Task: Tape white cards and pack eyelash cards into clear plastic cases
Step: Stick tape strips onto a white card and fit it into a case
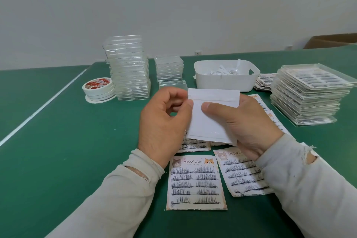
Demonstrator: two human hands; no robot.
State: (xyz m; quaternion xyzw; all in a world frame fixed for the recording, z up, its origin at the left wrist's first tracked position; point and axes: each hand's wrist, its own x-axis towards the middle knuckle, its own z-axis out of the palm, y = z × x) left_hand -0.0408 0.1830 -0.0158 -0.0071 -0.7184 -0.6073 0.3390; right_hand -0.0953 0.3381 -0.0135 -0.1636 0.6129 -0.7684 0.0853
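Both hands hold one white card (211, 116) up above the green table (58, 141). Our right hand (241, 127) cradles the card from behind, its thumb pressed on the face, while our left hand (164, 120) pinches at the card's left edge, level with a tape strip (212, 99) that runs across near the top; a second strip seems to lie near the bottom edge. We judge the step to be peeling the strip's backing. To do it well, we keep the thumb firm so the card stays flat, lift the liner from its end, and draw it low along the strip. Below lie eyelash cards (195, 181), face up. Empty clear cases (129, 71) stand stacked beyond, beside tape rolls (98, 88), with a white bin (226, 75) of scraps and filled cases (309, 92) to the right.
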